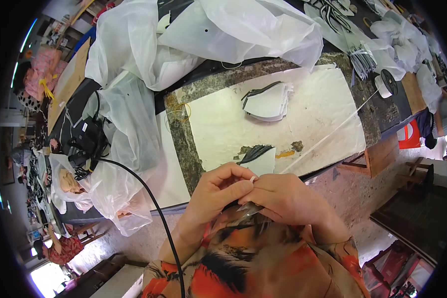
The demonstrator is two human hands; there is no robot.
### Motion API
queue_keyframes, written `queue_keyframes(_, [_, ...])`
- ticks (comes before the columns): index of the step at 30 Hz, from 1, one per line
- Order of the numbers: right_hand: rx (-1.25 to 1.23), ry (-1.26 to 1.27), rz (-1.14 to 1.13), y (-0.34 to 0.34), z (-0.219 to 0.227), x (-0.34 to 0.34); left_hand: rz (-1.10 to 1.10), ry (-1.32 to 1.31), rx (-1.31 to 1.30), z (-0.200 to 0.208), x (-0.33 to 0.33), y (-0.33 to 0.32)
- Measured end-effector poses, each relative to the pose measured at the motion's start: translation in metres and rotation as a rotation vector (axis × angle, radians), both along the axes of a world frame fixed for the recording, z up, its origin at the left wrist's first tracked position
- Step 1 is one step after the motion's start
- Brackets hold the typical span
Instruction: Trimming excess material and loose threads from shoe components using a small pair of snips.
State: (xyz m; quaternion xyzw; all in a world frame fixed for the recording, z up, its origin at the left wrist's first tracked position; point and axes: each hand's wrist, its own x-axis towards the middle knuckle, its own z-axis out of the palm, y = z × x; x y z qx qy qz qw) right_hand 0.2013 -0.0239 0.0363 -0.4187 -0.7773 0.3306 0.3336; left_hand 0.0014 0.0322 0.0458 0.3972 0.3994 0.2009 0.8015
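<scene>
My left hand (224,185) and my right hand (282,194) meet at the near edge of the work board. Between the left thumb and forefinger a bit of white tape (253,179) shows. My right hand is closed against it; what its fingers hold is hidden. The narrow white tape (328,137) runs from a spool (385,84) at the far right down to my right hand. Just beyond my hands lies a small pile of white pieces with black strips (257,157). A stack of curved white pieces with black edging (266,103) lies farther back.
Large translucent plastic bags (134,44) cover the back and left of the table. A black cable (146,186) hangs down the left side. At the back right lies a bundle of grey strips (362,60). A wooden stool (377,159) stands right of the table. Other people are farther off.
</scene>
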Motion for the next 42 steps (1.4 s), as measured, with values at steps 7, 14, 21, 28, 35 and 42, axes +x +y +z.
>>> queue_keyframes(7, [0.03,-0.081,0.001,-0.012,-0.002,-0.01,0.02,0.01,-0.086,0.001,-0.019,-0.015])
queue_keyframes(14, [0.013,-0.109,-0.007,-0.017,-0.004,-0.011,-0.092,0.101,0.116,-0.005,-0.027,-0.016])
queue_keyframes(21, [-0.266,0.162,-0.134,-0.015,0.003,-0.005,-0.122,0.066,0.033,-0.015,-0.032,-0.013])
queue_keyframes(28, [-0.609,0.286,-0.252,-0.014,0.022,0.0,-0.112,0.319,0.772,-0.023,-0.025,-0.004])
queue_keyframes(35, [-0.73,0.385,-0.285,0.007,0.02,-0.005,-0.198,0.631,1.41,-0.03,-0.017,-0.024])
queue_keyframes(42, [-0.59,0.117,-0.348,0.03,-0.007,-0.005,-0.176,0.632,1.428,-0.034,-0.015,-0.024])
